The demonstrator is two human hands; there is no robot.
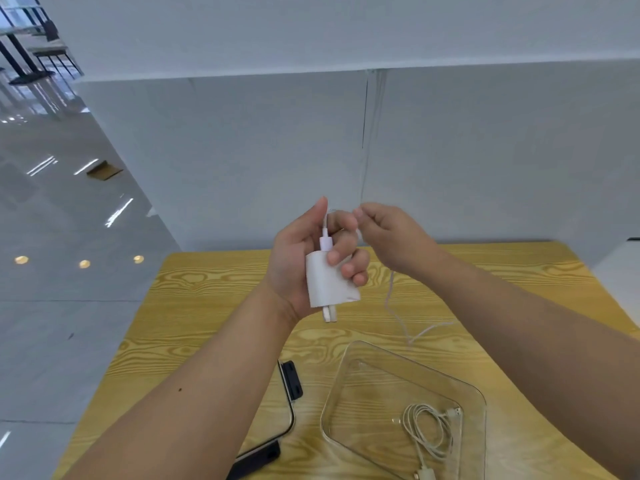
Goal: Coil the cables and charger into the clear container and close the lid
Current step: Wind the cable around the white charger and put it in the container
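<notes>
My left hand [298, 261] is raised above the table and grips a white charger block [329, 282], prongs pointing down. A white cable [398, 317] is plugged into the block's top. It loops past my fingers and hangs down to the table. My right hand [391, 233] pinches this cable just right of the left hand. The clear container [349, 382] stands open on the table near me, at right. A coiled white cable [429, 431] lies inside it. The lid [289, 400], clear with black clips, lies flat to the container's left, partly hidden by my left forearm.
The wooden table [207, 299] ends at a white partition wall [277, 150] behind. To the left, a glossy tiled floor [52, 237] drops away beyond the table's edge.
</notes>
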